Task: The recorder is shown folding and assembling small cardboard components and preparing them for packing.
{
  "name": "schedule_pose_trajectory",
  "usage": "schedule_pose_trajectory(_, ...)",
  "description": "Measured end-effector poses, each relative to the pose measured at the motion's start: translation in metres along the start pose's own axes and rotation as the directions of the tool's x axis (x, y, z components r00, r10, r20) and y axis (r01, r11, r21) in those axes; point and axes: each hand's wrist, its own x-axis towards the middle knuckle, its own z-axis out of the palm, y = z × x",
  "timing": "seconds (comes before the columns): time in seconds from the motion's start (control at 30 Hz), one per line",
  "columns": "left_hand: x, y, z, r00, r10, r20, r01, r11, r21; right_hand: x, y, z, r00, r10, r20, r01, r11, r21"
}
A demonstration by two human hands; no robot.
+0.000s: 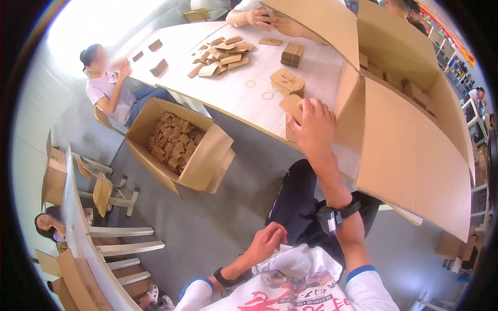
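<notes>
At the table's near edge my right hand (315, 123) grips a stack of small folded brown cardboard pieces (292, 107), its fingers closed over the top. Just beyond it stands another stack of the same pieces (287, 81), and farther off a banded-looking bundle (292, 54). Two thin rubber bands (267, 96) lie on the table to the left of these stacks. My left hand (267, 241) rests by my lap, away from the table, fingers loosely curled with nothing visible in them.
A large open carton (415, 150) stands right of my right hand, packed bundles inside. A loose pile of cardboard pieces (222, 56) lies on the white table (233, 98). Another carton (218, 153) on the floor holds many pieces. A person (106, 90) sits left; another person's hands (262, 19) work opposite.
</notes>
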Motion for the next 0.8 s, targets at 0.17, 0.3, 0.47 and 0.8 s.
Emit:
schedule_pose_trajectory(0.17, -0.003, -0.003, -0.002, 0.998, -0.017, -0.063, 0.016, 1.0, -0.013, 0.005, 0.003, 0.008, 0.975, -0.056, -0.215, 0.068, 0.996, 0.051)
schedule_pose_trajectory(0.3, 0.001, -0.001, -0.005, 0.997, -0.003, -0.071, 0.001, 1.0, -0.026, 0.004, 0.004, 0.012, 0.969, -0.074, -0.235, 0.094, 0.993, 0.076)
schedule_pose_trajectory(0.47, 0.006, 0.013, -0.006, 0.996, 0.0, -0.085, -0.002, 1.0, -0.026, 0.003, 0.006, 0.004, 0.964, -0.061, -0.26, 0.103, 0.983, 0.151)
schedule_pose_trajectory(0.8, 0.041, 0.079, -0.015, 0.685, 0.575, -0.447, -0.654, 0.755, -0.031, -0.117, -0.017, -0.056, 0.959, -0.232, 0.161, -0.11, 0.22, 0.969)
